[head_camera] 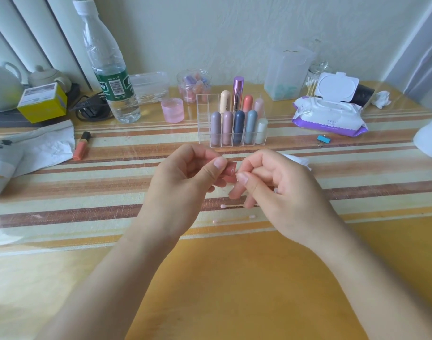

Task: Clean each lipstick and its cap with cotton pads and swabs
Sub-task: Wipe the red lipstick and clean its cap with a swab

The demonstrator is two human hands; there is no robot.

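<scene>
- Head cam is the only view, looking down at both hands over a table (234, 285) with a striped cloth.
- Left hand (183, 185): fingers curled, thumb and fingertips pinching a small pink lipstick piece (229, 169). It's held up off the table, in front of the organizer. Can't tell if it's the cap or the body, too much of it is covered.
- Right hand (276, 185): thumb and forefinger are squeezed together right at the end of that pink piece, other fingers hanging down toward the table. Honestly can't make out what's between them.
- Two cotton swabs on the cloth just under the hands: the nearer-to-hands swab (234, 205) is partly hidden by a right fingertip, and the lower swab (234, 219) lies fully in view, both with pinkish tips.
- Something white, a crumpled pad (298, 160) maybe, peeks out behind the right hand.
- The clear organizer (205, 119) stands behind the hands with capsule lipsticks (239, 126) upright in two rows; its leftmost slots have nothing in them.
- Also around: wet wipes pack (330, 116) with the lid flipped open on the right, water bottle (109, 69) and pink jar (172, 110) on the left, and an orange lip tube (82, 146) lying flat by a tissue.
</scene>
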